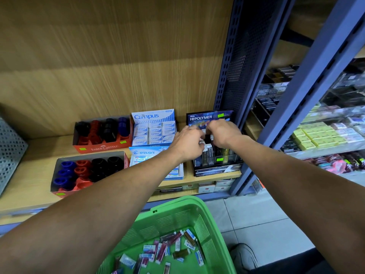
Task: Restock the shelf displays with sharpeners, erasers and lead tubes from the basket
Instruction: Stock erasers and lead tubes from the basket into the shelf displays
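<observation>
Both hands reach over the black Hi-Polymer lead display [214, 159] at the right end of the wooden shelf. My left hand [189, 142] and my right hand [222, 134] have curled fingers that pinch small lead tubes [208, 137] above the display's slots. Left of it stand a Campus eraser box [154, 129], a Pilot eraser box [147, 156] and two Faber-Castell sharpener boxes [102, 133] [88, 171]. Below, the green basket [177, 216] holds several loose erasers and lead tubes [169, 250].
A blue-grey perforated upright [235, 76] borders the display on the right. Beyond it, another rack [320, 135] carries stationery. A grey perforated panel [9, 153] stands at the shelf's left. Small boxes [209, 186] lie on a lower shelf. A shoe [244, 256] stands on the tiled floor.
</observation>
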The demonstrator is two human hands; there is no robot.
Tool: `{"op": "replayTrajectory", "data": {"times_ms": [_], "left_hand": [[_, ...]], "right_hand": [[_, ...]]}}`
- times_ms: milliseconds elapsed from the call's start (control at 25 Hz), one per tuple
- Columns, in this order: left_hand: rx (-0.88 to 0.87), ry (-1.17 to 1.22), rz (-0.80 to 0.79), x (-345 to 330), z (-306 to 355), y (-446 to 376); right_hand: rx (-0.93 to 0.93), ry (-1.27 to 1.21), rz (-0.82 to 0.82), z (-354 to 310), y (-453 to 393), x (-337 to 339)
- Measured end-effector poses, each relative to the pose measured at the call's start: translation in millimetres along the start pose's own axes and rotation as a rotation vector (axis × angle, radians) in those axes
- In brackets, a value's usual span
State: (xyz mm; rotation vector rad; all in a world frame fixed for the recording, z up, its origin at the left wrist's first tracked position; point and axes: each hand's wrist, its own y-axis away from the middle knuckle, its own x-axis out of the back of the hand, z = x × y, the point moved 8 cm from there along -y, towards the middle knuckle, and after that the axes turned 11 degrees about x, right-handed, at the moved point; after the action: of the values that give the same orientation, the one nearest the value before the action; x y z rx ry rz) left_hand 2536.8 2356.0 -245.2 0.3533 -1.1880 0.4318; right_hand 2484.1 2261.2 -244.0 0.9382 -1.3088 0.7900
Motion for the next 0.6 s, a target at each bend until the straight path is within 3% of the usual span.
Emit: {"op": "replayTrajectory", "data": {"times_ms": [160,320,440,600], "left_hand": [[0.053,0.061,0.008,11.6,-15.0,9.8],[0.171,0.152,0.036,26.6,-37.6,33.8],[0.27,0.182,0.016,26.3,-59.2,66.8],[0.336,0.181,-0.013,13.6,-84.0,122.9]], "right_hand": [[-0.048,-0.173,0.011,9.9,-1.4,10.2],[-0.172,-0.393,0.278,17.7,12.5,52.5],[-0.063,-0.505,0.361,-36.0,35.6,56.9],[0.132,-0.659,0.281,-129.3,75.3,11.7]]}}
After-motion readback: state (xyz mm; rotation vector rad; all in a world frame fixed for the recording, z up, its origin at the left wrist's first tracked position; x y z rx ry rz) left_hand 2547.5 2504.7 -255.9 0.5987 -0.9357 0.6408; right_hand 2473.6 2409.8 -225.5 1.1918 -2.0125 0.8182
